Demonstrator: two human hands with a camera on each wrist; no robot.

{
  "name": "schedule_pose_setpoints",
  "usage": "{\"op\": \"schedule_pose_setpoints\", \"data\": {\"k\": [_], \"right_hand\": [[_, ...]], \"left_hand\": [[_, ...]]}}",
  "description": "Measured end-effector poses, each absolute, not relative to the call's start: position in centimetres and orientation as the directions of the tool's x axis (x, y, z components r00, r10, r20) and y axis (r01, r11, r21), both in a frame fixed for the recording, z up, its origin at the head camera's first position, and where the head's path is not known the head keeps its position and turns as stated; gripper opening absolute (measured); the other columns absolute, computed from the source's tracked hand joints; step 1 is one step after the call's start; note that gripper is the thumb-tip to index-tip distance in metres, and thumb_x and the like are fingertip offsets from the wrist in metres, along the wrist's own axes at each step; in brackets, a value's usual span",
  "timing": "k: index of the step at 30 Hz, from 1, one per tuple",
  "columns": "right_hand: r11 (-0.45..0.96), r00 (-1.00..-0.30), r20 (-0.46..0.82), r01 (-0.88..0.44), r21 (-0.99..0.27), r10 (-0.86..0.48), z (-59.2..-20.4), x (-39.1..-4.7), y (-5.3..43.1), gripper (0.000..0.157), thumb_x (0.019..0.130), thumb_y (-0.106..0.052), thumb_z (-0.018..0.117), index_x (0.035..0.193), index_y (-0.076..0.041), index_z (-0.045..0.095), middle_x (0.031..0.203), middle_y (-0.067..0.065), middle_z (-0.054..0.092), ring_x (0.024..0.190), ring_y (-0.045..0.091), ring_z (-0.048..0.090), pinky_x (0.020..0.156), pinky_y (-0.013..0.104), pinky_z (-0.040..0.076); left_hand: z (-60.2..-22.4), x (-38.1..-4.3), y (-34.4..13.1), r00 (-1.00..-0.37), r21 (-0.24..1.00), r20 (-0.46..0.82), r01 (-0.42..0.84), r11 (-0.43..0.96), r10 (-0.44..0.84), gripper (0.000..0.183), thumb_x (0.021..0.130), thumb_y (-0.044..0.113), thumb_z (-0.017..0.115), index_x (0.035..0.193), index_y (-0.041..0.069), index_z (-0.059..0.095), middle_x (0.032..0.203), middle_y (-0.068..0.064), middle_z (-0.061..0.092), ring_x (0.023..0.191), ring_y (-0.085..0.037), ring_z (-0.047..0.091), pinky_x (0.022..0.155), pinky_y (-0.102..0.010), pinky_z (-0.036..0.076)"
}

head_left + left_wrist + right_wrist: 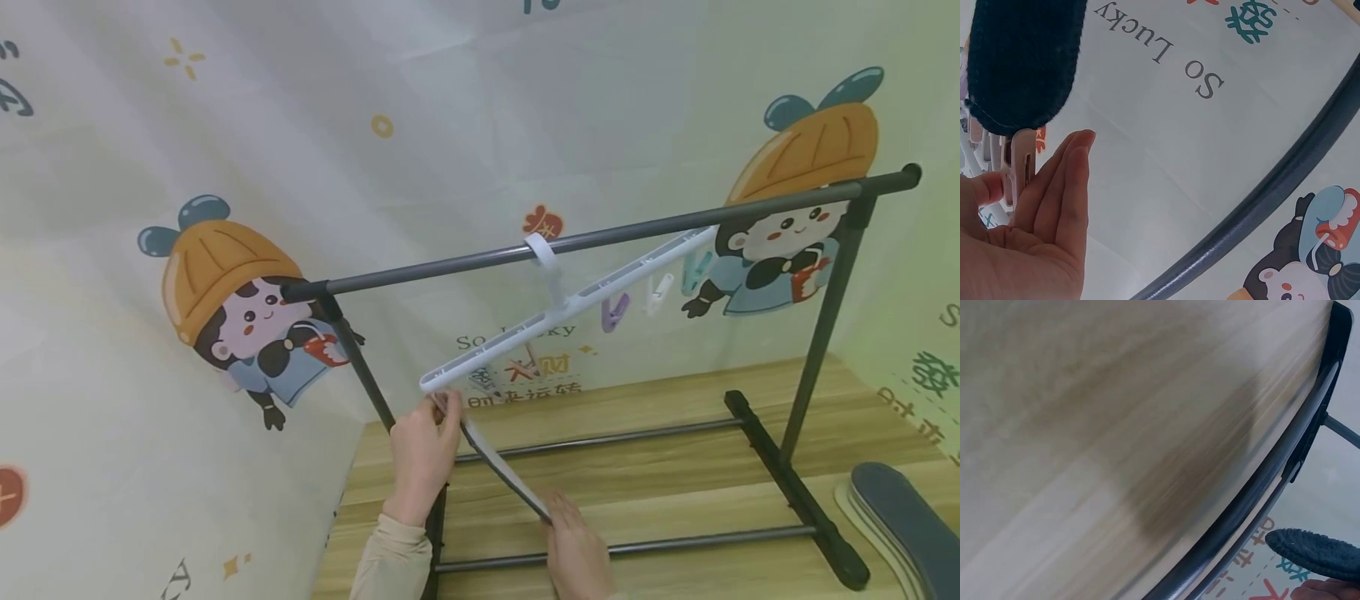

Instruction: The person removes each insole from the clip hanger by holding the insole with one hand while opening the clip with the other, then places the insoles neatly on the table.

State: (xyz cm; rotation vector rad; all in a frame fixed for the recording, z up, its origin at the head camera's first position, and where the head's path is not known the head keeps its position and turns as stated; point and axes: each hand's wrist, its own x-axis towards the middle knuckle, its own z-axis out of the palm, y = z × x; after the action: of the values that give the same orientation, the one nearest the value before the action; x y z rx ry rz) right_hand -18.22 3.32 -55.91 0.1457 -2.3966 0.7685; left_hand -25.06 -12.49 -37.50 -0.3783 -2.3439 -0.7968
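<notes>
A white clip hanger hangs tilted by its hook from the dark rail, its left end low. My left hand pinches a pale pink clip below that low end. The rounded end of a dark blue insole meets the clip's tip; whether the clip grips it is not plain. In the head view the insole slants down to the right, edge-on, with a grey underside. My right hand holds its lower end. Only a few right fingertips appear in the right wrist view, below the fuzzy insole.
A black garment rack stands on a wood-grain surface, with two lower crossbars. Purple, white and teal clips dangle from the hanger. More insoles lie stacked at bottom right. A printed cloth backdrop surrounds everything.
</notes>
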Motion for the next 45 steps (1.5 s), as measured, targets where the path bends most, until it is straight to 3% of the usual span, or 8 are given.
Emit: {"op": "schedule_pose_setpoints", "data": {"k": [7, 14, 17, 20, 23, 27, 37, 45], "right_hand": [[0.820, -0.841, 0.528, -0.216, -0.530, 0.120, -56.1, -17.5, 4.4, 0.034, 0.087, -0.004, 0.068, 0.120, 0.003, 0.066, 0.122, 0.018, 0.068, 0.108, 0.034, 0.068, 0.090, 0.045, 0.056], [0.822, -0.835, 0.531, -0.197, -0.534, 0.145, -55.5, -16.6, 5.9, 0.033, 0.085, -0.005, 0.069, 0.118, 0.002, 0.068, 0.120, 0.016, 0.070, 0.106, 0.035, 0.068, 0.085, 0.046, 0.057], [0.815, -0.844, 0.515, -0.192, -0.548, 0.148, -55.1, -16.2, 6.5, 0.032, 0.085, -0.003, 0.069, 0.117, 0.002, 0.068, 0.120, 0.016, 0.070, 0.107, 0.035, 0.068, 0.083, 0.048, 0.057], [0.791, -0.870, 0.471, -0.186, -0.583, 0.144, -54.8, -15.8, 7.2, 0.032, 0.087, -0.001, 0.067, 0.118, 0.004, 0.066, 0.123, 0.018, 0.068, 0.110, 0.036, 0.066, 0.088, 0.049, 0.055], [0.765, -0.888, 0.437, -0.178, -0.619, 0.147, -54.6, -15.4, 7.7, 0.031, 0.090, -0.001, 0.064, 0.120, 0.006, 0.065, 0.124, 0.021, 0.067, 0.112, 0.039, 0.065, 0.091, 0.051, 0.053], [0.754, -0.896, 0.415, -0.160, -0.636, 0.160, -54.7, -15.2, 8.3, 0.031, 0.091, -0.003, 0.063, 0.120, 0.007, 0.064, 0.123, 0.023, 0.066, 0.111, 0.040, 0.065, 0.092, 0.052, 0.052], [0.732, -0.929, 0.313, -0.073, -0.677, 0.196, -54.7, -14.3, 10.2, 0.033, 0.093, -0.005, 0.061, 0.125, 0.005, 0.063, 0.125, 0.023, 0.065, 0.107, 0.043, 0.066, 0.089, 0.056, 0.053], [0.757, -0.910, 0.353, -0.072, -0.650, 0.216, -55.1, -13.3, 11.5, 0.031, 0.092, -0.006, 0.063, 0.123, 0.003, 0.064, 0.120, 0.023, 0.068, 0.096, 0.043, 0.069, 0.079, 0.054, 0.056]], "left_hand": [[-37.5, -25.6, -12.9, -0.732, 0.440, 0.678, 0.468, 0.766, 0.058, 0.035, 0.101, 0.021, 0.054, 0.070, 0.005, 0.063, 0.049, 0.000, 0.056, 0.037, 0.003, 0.022, 0.037, -0.016, 0.017], [-37.8, -25.9, -13.3, -0.767, 0.495, 0.641, 0.428, 0.756, 0.014, 0.034, 0.099, 0.027, 0.059, 0.072, 0.006, 0.064, 0.048, 0.001, 0.053, 0.037, 0.003, 0.022, 0.037, -0.016, 0.016], [-37.9, -25.9, -13.4, -0.778, 0.520, 0.629, 0.415, 0.746, -0.005, 0.034, 0.099, 0.030, 0.060, 0.076, 0.005, 0.067, 0.057, -0.005, 0.066, 0.037, -0.002, 0.030, 0.036, -0.018, 0.019], [-37.9, -25.9, -13.4, -0.786, 0.539, 0.618, 0.400, 0.741, -0.026, 0.037, 0.100, 0.034, 0.059, 0.086, 0.002, 0.072, 0.076, -0.013, 0.075, 0.045, -0.013, 0.058, 0.038, -0.024, 0.038], [-38.1, -25.8, -13.5, -0.794, 0.542, 0.607, 0.381, 0.749, -0.036, 0.042, 0.101, 0.037, 0.056, 0.097, -0.001, 0.073, 0.088, -0.017, 0.076, 0.070, -0.027, 0.074, 0.055, -0.038, 0.057], [-38.5, -25.4, -13.4, -0.819, 0.559, 0.572, 0.353, 0.750, -0.040, 0.046, 0.102, 0.040, 0.054, 0.107, -0.002, 0.072, 0.095, -0.017, 0.076, 0.085, -0.031, 0.075, 0.072, -0.045, 0.060], [-41.1, -24.1, -12.9, -0.834, 0.577, 0.552, 0.366, 0.730, -0.018, 0.045, 0.102, 0.039, 0.053, 0.109, -0.002, 0.071, 0.093, -0.015, 0.076, 0.080, -0.027, 0.075, 0.067, -0.040, 0.061], [-44.0, -22.6, -12.2, -0.886, 0.660, 0.461, 0.302, 0.688, -0.054, 0.046, 0.102, 0.040, 0.053, 0.110, -0.002, 0.071, 0.095, -0.017, 0.076, 0.078, -0.026, 0.075, 0.065, -0.035, 0.061]]}}
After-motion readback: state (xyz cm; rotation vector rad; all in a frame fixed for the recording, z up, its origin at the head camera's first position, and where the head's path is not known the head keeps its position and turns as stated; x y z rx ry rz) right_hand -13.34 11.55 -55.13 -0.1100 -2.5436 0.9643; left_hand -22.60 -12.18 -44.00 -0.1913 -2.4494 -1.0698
